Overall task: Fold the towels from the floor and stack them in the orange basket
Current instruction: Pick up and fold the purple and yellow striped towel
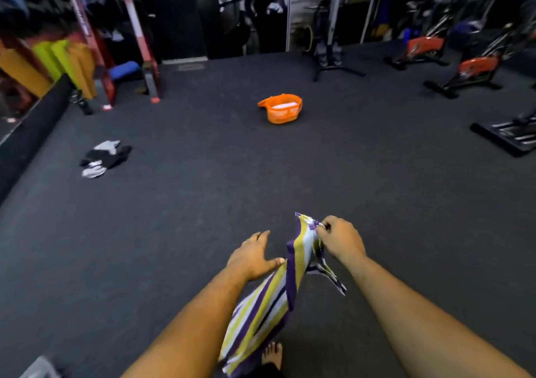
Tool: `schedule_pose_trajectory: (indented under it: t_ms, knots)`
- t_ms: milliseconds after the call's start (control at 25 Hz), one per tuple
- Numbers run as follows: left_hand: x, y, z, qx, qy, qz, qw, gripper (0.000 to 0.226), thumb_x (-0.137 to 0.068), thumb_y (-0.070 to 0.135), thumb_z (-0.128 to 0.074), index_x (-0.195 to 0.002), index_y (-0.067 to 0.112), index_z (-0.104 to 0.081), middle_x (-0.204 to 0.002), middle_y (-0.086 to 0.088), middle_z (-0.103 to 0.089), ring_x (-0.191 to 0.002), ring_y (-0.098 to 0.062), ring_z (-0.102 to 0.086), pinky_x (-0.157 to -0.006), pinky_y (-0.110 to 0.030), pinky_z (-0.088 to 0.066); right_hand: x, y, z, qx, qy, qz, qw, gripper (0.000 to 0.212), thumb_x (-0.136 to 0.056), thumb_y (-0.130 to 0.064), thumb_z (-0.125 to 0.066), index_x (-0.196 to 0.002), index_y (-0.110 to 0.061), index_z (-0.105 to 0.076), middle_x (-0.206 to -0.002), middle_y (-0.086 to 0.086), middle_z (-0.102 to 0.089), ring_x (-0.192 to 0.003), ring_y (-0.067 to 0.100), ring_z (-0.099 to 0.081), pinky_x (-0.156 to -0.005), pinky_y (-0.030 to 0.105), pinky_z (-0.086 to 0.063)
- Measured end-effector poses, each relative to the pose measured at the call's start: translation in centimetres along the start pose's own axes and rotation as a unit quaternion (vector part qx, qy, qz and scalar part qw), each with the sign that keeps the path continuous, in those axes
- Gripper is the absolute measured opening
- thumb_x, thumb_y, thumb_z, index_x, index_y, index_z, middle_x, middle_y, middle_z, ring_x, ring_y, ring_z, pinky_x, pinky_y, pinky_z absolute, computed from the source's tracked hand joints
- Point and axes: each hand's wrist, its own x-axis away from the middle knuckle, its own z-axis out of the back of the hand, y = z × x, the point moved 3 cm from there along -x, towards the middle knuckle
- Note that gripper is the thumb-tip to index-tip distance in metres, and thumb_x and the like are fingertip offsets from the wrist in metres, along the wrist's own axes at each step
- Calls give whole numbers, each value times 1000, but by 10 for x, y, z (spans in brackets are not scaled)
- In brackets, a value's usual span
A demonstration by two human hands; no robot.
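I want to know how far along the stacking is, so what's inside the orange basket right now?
Inside the orange basket a flat white piece shows above the rim, probably a folded towel. The basket's wall hides anything under it, so how many are stacked cannot be told.

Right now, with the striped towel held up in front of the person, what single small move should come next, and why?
Probably the left hand should close on the striped towel lower down or at a free corner. The right hand already pinches the top edge, while the left is open, only its thumb touching the cloth, which hangs bunched and unfolded. Spreading it must come before folding; the orange basket stands well away.
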Motion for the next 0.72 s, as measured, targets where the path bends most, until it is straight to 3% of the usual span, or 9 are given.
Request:
schedule_pose_trajectory:
  t_ms: [400,720]
  knots:
    - [-271,92,108,-50,-15,-59,997,101,-87,71,-60,-163,25,-11,-169,-2,-17,-153,-25,-25,-117,-46,-37,-250,38,93,-27,45,-74,996,15,-91,-31,-55,-78,-23,-60,-75,-8,-61,-73,18,-59,-62,35,-47]
    - [-467,174,176,-55,3,-29,998,101,-88,71,-59,-163,26,-8,-170,-1,-14,-154,-24,-22,-118,-45,-36,-483,62,161,-58,31,-41,997,14,-91,-30,-56,-80,-22,-61,-74,-4,-65,-69,16,-61,-64,36,-51]
